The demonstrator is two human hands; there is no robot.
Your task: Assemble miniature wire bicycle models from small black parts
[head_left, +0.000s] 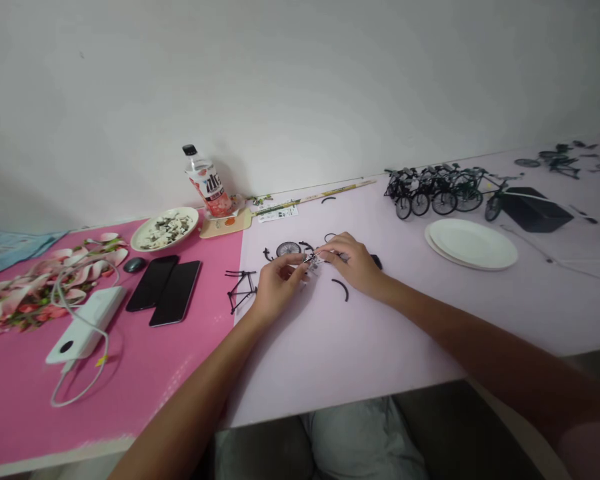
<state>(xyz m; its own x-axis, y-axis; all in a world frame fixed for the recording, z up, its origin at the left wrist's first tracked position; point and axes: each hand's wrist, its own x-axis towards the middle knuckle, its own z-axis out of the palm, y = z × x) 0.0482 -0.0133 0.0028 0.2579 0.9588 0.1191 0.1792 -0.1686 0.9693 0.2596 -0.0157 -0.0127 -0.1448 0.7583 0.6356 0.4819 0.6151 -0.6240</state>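
Above the pale pink table top, my left hand [276,285] and my right hand [356,264] meet, both closed in a pinch. Between their fingertips is a small dark and silvery model bicycle part [312,261], too small to tell exactly which. A black miniature bicycle frame [242,289] lies left of my left hand. Just beyond the fingers rests a spoked toy wheel [288,249], with small black parts beside it. One curved black strip, like a mudguard [341,289], lies below my right hand. A dark piece [377,261] is partly hidden behind that hand.
Assembled model bicycles [443,193] stand at the back right, near stacked white plates [473,243] and a black box [535,208]. Leftward are a bottle [210,183], a bowl of small pieces [165,229], two phones [176,293], a white power strip [87,325] and artificial flowers [45,283].
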